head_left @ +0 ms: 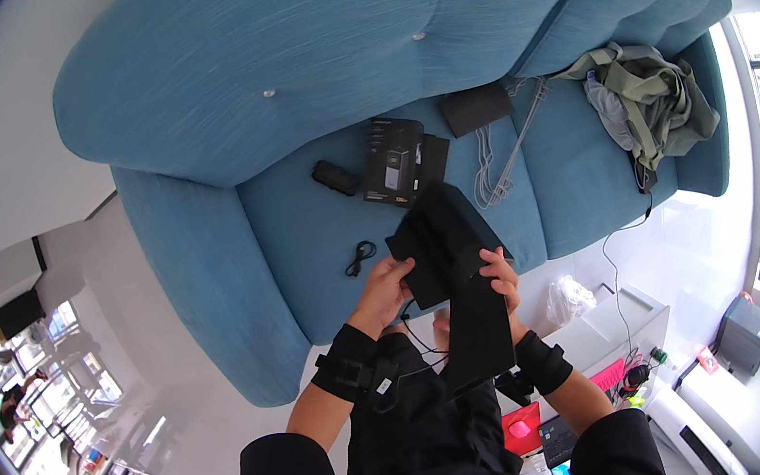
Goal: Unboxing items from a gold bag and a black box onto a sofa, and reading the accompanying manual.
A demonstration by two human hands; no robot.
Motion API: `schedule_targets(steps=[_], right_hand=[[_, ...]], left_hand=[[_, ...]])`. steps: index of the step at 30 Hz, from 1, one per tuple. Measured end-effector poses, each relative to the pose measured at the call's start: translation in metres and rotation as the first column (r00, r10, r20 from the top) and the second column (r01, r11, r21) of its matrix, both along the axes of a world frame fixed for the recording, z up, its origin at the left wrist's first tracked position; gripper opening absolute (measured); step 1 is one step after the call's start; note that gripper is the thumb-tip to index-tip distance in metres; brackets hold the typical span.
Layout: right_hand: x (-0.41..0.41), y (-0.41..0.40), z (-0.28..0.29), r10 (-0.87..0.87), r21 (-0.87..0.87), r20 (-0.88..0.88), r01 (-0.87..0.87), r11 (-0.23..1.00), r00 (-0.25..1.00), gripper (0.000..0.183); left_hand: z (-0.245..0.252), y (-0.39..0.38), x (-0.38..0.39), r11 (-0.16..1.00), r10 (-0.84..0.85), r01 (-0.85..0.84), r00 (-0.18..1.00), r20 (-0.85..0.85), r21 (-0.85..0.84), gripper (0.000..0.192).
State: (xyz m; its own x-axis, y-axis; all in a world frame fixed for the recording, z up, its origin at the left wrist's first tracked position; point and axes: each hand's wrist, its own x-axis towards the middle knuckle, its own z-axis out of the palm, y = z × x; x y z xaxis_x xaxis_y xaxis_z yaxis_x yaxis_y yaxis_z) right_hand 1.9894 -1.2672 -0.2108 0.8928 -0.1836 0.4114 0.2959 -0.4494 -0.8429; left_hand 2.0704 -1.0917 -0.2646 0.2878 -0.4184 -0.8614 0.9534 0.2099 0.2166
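Observation:
My left hand (384,291) grips the left edge of an opened black box (450,242), its thumb lying on the near side. My right hand (503,286) holds the same box along its right edge, fingers curled over the rim. One long black panel, perhaps the lid, hangs from it towards my lap. The box is tilted, and its dark inside is too dim to make out. Just past my left hand, a small coiled black cable (360,260) lies on the blue sofa seat (294,249). Black straps with attached wires wrap both wrists.
On the sofa sit a black pouch (334,178), a printed product box (393,163), a dark flat box (476,109), looped grey cords (492,178) and a crumpled green garment or bag (659,96). A white desk with a laptop (560,442) stands at lower right.

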Motion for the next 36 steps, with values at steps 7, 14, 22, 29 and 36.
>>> schedule_targets(steps=[7,14,22,29,36], right_hand=[[0.021,-0.03,-0.012,0.497,-0.393,-0.463,-0.672,0.627,0.734,0.046],[0.065,0.048,-0.049,0.115,-0.131,-0.764,-0.328,0.936,0.635,0.046],[0.069,0.049,-0.097,0.408,0.488,-0.802,0.086,0.868,0.436,0.038],[0.097,0.051,-0.122,0.507,0.596,-0.768,0.148,0.789,0.391,0.034],[0.113,-0.033,-0.263,-0.442,-0.362,-0.836,0.278,0.89,0.324,0.057]], left_hand=[[-0.021,0.055,0.007,0.881,-0.151,-0.125,0.839,0.522,0.457,0.026],[0.02,0.062,-0.005,0.527,-0.774,-0.145,0.324,0.543,0.837,0.016],[0.007,0.121,0.001,0.571,-0.668,-0.14,0.494,0.556,0.809,0.024],[-0.026,0.183,-0.022,0.656,-0.508,-0.017,0.73,0.458,0.754,0.041],[-0.028,0.128,-0.011,0.518,-0.657,-0.092,0.594,0.464,0.851,0.042]])
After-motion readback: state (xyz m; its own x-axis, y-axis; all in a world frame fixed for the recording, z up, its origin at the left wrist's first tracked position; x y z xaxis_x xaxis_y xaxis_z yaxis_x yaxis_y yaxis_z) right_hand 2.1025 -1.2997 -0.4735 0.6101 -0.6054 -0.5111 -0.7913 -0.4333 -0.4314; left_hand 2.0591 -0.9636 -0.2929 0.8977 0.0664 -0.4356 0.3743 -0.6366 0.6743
